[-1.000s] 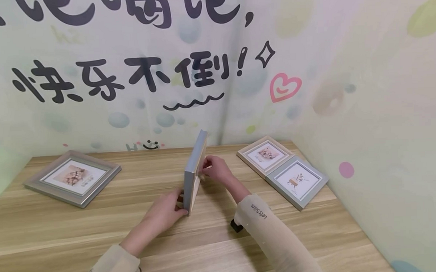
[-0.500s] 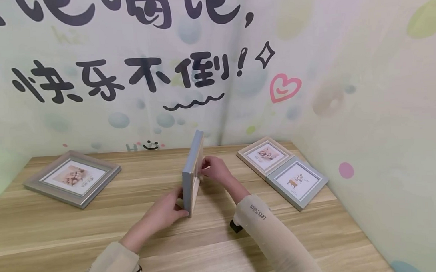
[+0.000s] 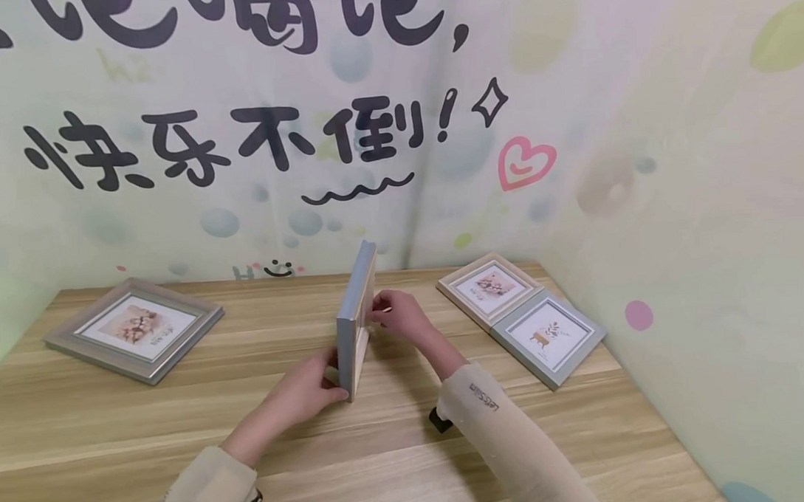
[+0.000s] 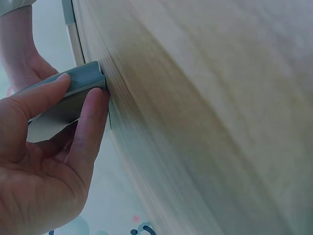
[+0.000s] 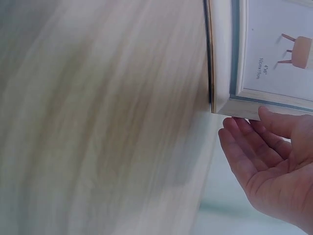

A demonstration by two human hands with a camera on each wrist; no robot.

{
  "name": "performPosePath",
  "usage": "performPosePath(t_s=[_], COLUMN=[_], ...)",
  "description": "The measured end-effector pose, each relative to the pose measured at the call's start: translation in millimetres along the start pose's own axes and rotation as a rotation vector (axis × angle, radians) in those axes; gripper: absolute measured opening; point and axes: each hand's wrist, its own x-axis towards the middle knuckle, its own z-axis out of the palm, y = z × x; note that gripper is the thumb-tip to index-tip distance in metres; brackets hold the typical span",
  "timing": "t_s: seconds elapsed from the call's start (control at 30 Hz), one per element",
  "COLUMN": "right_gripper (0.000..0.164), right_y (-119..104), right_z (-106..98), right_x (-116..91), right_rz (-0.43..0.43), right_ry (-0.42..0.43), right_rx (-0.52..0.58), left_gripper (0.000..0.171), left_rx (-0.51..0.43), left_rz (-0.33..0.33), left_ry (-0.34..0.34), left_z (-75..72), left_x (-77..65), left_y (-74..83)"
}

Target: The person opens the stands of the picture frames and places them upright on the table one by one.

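A corner (image 3: 550, 224) of a brightly decorated room
A wood-look table (image 3: 116, 438) is set against a pale back wall (image 3: 374, 221) and a side wall (image 3: 706, 196). The back wall is covered with big black Chinese writing (image 3: 275, 137), round coloured spots (image 3: 219, 222), a pink heart (image 3: 522, 167) and a smiley face (image 3: 281, 271). Whether it is a home, a shop or an office cannot be told, as little of the room is seen.

Wood-grain table (image 3: 356, 463): streaks run roughly side to side. Far edge lies along a pale printed back wall (image 3: 428, 228); on it, black Chinese lettering (image 3: 273, 141), a wavy black line (image 3: 360, 190) below, a pink heart (image 3: 527, 164) to the right. Smiley face (image 3: 278, 270) just above far edge. Right wall (image 3: 714, 247), purple dot (image 3: 639, 315) on it, flanks right edge. Light soft.
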Motion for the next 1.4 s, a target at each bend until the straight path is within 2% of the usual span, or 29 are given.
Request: performPosePath(t_s=[0.33, 0.6, 0.87, 1.07, 1.23, 1.4], right_gripper=[0.019, 0.021, 0.023, 0.03, 0.036, 0.038], right_y=[-5, -10, -18, -22, -26, -30], right_z=[-7, -13, -19, -28, -37, -45], right_x=[-6, -12, -22, -35, -48, -63], right_rz=[-0.039, -0.096, -0.15, -0.153, -0.127, -0.176], right_ry=[0.004, 0.038, 0.093, 0.116, 0.133, 0.17], right_rx=[-0.001, -0.121, -0.231, -0.217, -0.187, -0.136], left_gripper=[0.054, 0.052, 0.05, 0.052, 0.053, 0.054], left_rx=[0.009, -0.018, -0.002, -0.019, -0.01, 0.004], left_rz=[-0.007, -0.002, 0.011, -0.032, -0.035, -0.051], left_ry=[-0.017, -0.034, -0.039, -0.049, -0.049, -0.04], left_z=[-0.9, -2.4, -4.3, -3.2, -3.1, -2.1], left_x=[1.3, 1.8, 3.1, 3.2, 3.5, 5.2], left_y=[0.1, 1.3, 1.1, 1.8, 2.0, 1.0])
